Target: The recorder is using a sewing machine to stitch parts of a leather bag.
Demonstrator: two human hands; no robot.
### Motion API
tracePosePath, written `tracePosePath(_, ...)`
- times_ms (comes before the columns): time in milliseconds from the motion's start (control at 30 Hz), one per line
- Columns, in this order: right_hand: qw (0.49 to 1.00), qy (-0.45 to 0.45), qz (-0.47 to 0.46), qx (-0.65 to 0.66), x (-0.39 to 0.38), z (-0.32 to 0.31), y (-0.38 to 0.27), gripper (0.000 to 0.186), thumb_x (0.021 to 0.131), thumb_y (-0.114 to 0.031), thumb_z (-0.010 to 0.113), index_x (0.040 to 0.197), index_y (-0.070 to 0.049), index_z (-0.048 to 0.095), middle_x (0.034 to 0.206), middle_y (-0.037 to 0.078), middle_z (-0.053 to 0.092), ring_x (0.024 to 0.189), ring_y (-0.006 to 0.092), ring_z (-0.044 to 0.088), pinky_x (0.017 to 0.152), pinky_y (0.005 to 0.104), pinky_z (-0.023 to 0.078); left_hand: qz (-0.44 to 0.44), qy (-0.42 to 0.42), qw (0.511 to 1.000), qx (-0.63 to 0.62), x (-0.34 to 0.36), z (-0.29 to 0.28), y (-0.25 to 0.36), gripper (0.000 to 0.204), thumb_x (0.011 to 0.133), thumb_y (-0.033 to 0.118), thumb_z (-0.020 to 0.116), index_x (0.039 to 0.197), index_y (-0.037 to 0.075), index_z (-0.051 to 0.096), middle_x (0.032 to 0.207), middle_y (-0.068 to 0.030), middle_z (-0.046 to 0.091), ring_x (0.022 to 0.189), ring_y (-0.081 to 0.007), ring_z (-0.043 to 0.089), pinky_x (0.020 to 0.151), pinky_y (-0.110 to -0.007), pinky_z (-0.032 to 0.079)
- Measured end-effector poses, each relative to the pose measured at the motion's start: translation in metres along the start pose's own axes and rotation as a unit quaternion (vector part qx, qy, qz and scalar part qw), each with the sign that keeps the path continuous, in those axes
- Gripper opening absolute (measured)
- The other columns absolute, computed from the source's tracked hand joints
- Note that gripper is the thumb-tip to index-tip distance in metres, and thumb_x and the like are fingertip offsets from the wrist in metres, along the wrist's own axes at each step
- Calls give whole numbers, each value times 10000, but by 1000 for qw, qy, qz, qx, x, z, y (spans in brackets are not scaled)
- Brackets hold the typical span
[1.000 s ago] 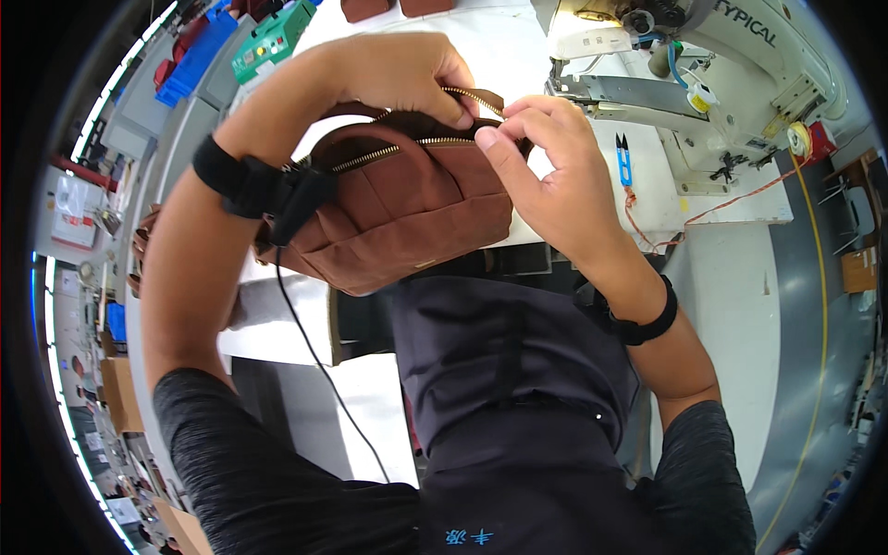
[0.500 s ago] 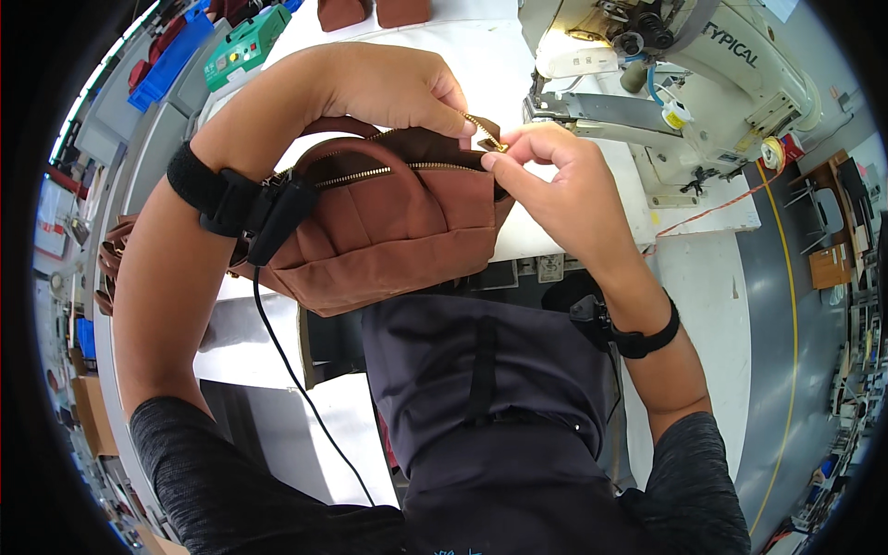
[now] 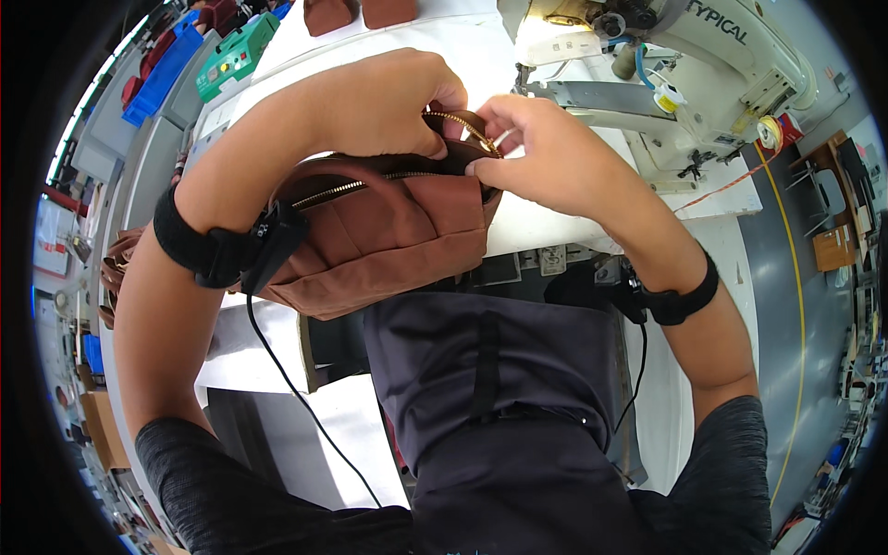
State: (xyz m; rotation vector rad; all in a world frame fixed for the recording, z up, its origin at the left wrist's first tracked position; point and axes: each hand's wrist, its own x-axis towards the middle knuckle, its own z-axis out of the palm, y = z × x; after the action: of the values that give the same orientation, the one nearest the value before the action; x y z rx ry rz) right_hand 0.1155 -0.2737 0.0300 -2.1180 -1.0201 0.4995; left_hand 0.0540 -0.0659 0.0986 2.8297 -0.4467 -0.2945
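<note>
1. Swings right forearm (image 3: 698,347) outward since half a second ago, and bends brass-toothed zipper tape (image 3: 460,118), straight before, into a curve.
2. Pinches this tape with left hand (image 3: 402,102), thumb on the inner side, fingers behind.
3. Curls fingers of right hand (image 3: 555,153) around the zipper end, thumb close to the near edge; cannot tell how firmly pressed.
4. Has brown handbag (image 3: 370,245) at the front edge of white table (image 3: 536,222), just beyond dark apron (image 3: 518,370), mouth open.
5. Has sewing machine (image 3: 712,65) ahead to the right, apart from the bag.
</note>
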Motion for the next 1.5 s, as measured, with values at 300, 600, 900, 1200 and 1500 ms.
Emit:
tracePosePath(300,995,-34,-29,86,20,7,19,473,798,-152,733,1236,26,703,961,155,766,759,231,708,696,366,567,99,137,984,62,-9,26,-7,283,805,11,743,1088,13,731,1003,-204,754,990,-402,705,862,-462,550)
tracePosePath(600,963,193,-143,-125,0,21,8,216,882,-177,724,1043,-47,786,901,239,742,875,457,713,797,510,580,60,126,979,148,-9,22,7,203,841,96,734,1030,23,751,936,-190,742,912,-384,723,817,-463,558)
tracePosePath(900,989,41,-102,98,19,13,31,162,951,-150,731,956,-1,793,718,83,707,734,63,633,670,332,530,15,79,980,179,-17,7,34,155,878,202,711,956,96,794,829,-176,746,792,-395,731,718,-483,570)
tracePosePath(1200,992,88,-91,-26,23,9,23,290,945,-300,729,897,-22,798,628,96,630,550,201,577,567,385,469,20,55,990,126,-5,1,15,227,873,111,745,1089,42,758,968,-156,762,892,-329,721,821,-417,555)
tracePosePath(1500,986,107,-127,-32,34,18,27,321,925,-302,661,1063,-40,785,931,270,747,877,432,740,807,491,574,10,-24,996,-86,1,-3,-24,332,925,-3,721,1254,36,731,1057,-51,764,975,-117,695,918,-292,545)
